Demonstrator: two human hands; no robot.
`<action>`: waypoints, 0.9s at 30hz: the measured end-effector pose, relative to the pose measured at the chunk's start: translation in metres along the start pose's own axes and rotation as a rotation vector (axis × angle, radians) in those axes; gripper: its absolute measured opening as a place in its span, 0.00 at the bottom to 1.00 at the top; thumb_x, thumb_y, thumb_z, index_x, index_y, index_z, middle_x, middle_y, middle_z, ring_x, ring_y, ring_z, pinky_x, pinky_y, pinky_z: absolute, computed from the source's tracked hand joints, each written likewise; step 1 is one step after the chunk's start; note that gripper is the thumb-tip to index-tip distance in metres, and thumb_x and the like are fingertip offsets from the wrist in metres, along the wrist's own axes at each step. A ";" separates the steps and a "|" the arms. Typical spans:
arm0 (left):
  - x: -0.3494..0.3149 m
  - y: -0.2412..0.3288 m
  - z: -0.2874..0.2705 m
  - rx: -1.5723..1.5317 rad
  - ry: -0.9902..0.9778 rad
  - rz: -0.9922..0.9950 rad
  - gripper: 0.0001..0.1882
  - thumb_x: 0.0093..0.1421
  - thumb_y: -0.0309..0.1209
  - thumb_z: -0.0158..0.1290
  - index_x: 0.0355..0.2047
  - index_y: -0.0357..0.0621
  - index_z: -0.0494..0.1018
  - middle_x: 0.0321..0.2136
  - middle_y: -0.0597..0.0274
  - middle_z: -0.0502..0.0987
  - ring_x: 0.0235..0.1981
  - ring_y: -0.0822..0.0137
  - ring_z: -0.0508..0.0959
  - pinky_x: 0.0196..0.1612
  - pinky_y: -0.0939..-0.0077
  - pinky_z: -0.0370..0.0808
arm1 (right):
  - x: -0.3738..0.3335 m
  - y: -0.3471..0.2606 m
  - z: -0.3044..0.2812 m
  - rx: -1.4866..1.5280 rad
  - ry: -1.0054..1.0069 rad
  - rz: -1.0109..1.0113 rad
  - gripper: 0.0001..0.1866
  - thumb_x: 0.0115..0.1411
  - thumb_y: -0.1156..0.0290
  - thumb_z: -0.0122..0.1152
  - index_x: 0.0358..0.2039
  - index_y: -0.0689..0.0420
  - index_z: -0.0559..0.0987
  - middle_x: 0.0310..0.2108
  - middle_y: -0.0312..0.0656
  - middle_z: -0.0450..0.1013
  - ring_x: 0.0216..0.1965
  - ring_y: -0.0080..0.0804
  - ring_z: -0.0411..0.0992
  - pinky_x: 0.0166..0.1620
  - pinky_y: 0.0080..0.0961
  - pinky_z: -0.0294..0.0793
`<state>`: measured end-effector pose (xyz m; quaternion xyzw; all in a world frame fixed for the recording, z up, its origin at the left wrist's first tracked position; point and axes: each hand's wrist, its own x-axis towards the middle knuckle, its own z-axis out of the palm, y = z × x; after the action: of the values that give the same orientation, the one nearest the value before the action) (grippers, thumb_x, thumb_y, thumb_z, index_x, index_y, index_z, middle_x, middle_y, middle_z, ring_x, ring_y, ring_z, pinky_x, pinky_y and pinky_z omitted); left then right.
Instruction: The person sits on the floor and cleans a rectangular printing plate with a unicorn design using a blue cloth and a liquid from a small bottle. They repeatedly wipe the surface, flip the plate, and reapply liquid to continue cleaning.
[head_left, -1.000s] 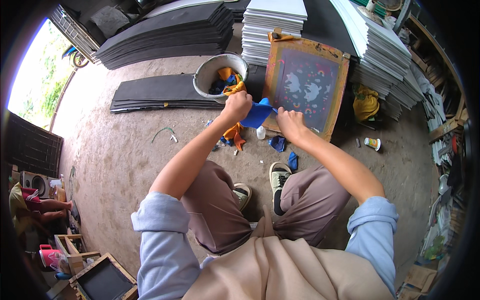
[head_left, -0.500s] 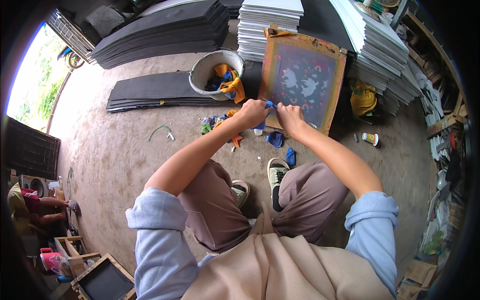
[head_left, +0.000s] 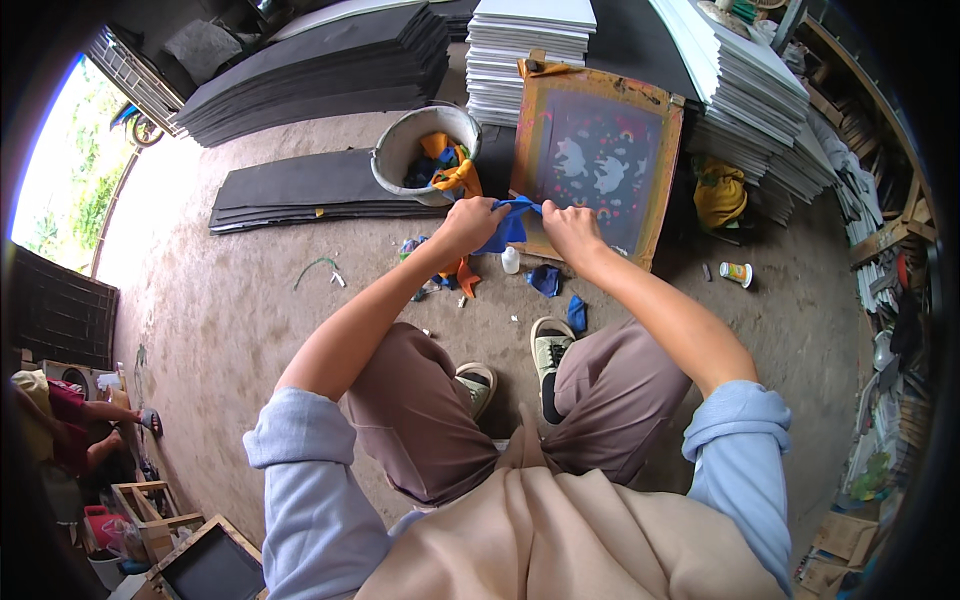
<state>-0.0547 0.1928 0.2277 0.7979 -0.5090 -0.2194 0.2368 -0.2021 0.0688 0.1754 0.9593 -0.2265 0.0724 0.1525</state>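
Between left hand (head_left: 470,224) and right hand (head_left: 573,233): the blue cloth (head_left: 514,222) is stretched, I cannot pass.
Ahead of left hand: the bucket (head_left: 399,155) stands near and blocks me.
Ahead of right hand: I meet the framed screen (head_left: 600,150).
Nearer than the hands: a white bottle (head_left: 510,261) and a blue scrap (head_left: 544,280) obstruct me.
Low left of left hand: I have wide floor (head_left: 240,300).
Low right of right hand: I could pass before the paper cup (head_left: 737,274).

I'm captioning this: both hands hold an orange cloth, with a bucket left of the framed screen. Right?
Wrong colour: in the head view, the left hand and right hand hold a blue cloth. The bucket is left of the framed screen.
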 end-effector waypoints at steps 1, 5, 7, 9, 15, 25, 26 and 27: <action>-0.003 -0.008 -0.003 -0.020 0.038 -0.002 0.21 0.62 0.45 0.44 0.35 0.40 0.77 0.21 0.49 0.77 0.26 0.51 0.79 0.36 0.62 0.74 | 0.004 -0.001 -0.004 0.042 0.068 -0.019 0.07 0.54 0.69 0.56 0.32 0.56 0.71 0.19 0.42 0.77 0.24 0.36 0.78 0.22 0.31 0.74; -0.009 -0.045 -0.006 0.236 0.262 0.059 0.21 0.61 0.46 0.46 0.36 0.42 0.77 0.29 0.46 0.75 0.36 0.49 0.76 0.44 0.62 0.71 | -0.005 -0.006 -0.020 0.133 0.133 -0.127 0.04 0.54 0.71 0.54 0.28 0.55 0.69 0.15 0.41 0.74 0.20 0.37 0.77 0.23 0.30 0.74; -0.014 -0.048 -0.002 0.352 0.403 0.081 0.20 0.60 0.44 0.48 0.36 0.38 0.76 0.36 0.44 0.71 0.41 0.46 0.72 0.47 0.60 0.68 | -0.008 -0.013 -0.022 0.134 0.118 -0.158 0.04 0.53 0.71 0.54 0.28 0.55 0.69 0.14 0.41 0.74 0.20 0.37 0.77 0.23 0.30 0.74; -0.001 -0.052 -0.008 0.103 0.360 0.111 0.18 0.60 0.42 0.48 0.35 0.37 0.76 0.35 0.43 0.72 0.40 0.46 0.72 0.46 0.59 0.68 | -0.009 -0.017 -0.026 0.131 0.100 -0.172 0.05 0.52 0.71 0.54 0.28 0.55 0.70 0.15 0.42 0.74 0.20 0.36 0.77 0.23 0.29 0.73; 0.010 -0.026 -0.009 -0.280 0.542 -0.005 0.17 0.62 0.39 0.47 0.36 0.34 0.71 0.21 0.45 0.75 0.27 0.46 0.76 0.33 0.60 0.71 | -0.005 -0.017 -0.036 0.238 -0.051 -0.099 0.05 0.56 0.70 0.52 0.30 0.58 0.71 0.18 0.46 0.75 0.24 0.41 0.78 0.27 0.35 0.76; 0.026 -0.041 -0.021 -0.468 0.244 0.040 0.20 0.62 0.43 0.48 0.31 0.34 0.71 0.18 0.59 0.73 0.19 0.72 0.73 0.24 0.74 0.69 | 0.026 0.023 -0.029 1.136 -0.107 0.423 0.32 0.46 0.40 0.65 0.30 0.61 0.72 0.21 0.45 0.72 0.27 0.37 0.74 0.35 0.30 0.73; 0.026 -0.038 -0.019 -0.551 0.195 0.039 0.20 0.62 0.43 0.48 0.30 0.34 0.71 0.18 0.62 0.73 0.19 0.74 0.72 0.24 0.77 0.68 | 0.025 0.016 -0.026 1.208 -0.076 0.380 0.33 0.46 0.41 0.66 0.32 0.62 0.72 0.22 0.44 0.72 0.27 0.36 0.74 0.36 0.30 0.72; 0.026 -0.035 -0.018 -0.634 0.146 0.037 0.20 0.62 0.44 0.48 0.30 0.35 0.71 0.18 0.65 0.72 0.19 0.76 0.70 0.24 0.79 0.67 | 0.027 0.004 -0.022 1.279 -0.042 0.336 0.33 0.46 0.41 0.66 0.33 0.62 0.72 0.23 0.44 0.72 0.28 0.36 0.73 0.37 0.29 0.72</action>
<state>-0.0090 0.1844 0.2183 0.6885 -0.4115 -0.3049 0.5135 -0.1819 0.0611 0.2030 0.8136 -0.2883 0.1967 -0.4650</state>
